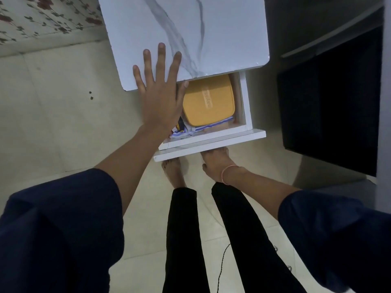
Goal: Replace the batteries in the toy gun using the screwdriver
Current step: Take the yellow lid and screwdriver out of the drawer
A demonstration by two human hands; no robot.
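Observation:
No toy gun, screwdriver or batteries show. A white bedside cabinet with a marble-pattern top (211, 39) has its drawer (211, 140) pulled out. In the drawer lie a yellow zip case (208, 100), striped blue-and-white cloth (211, 123) and a small black-and-yellow object (181, 124). My left hand (159, 92) is spread flat, its fingers over the cabinet top's near edge and its palm over the drawer's left part. My right hand (215, 162), with a pink band at the wrist, grips the drawer front from below, its fingers hidden under it.
I stand on a pale tiled floor (53, 123) with a bare foot (173, 174) just under the drawer front. A large black panel (330, 108) stands to the right of the cabinet. A thin black cable (222, 265) lies on the floor by my legs.

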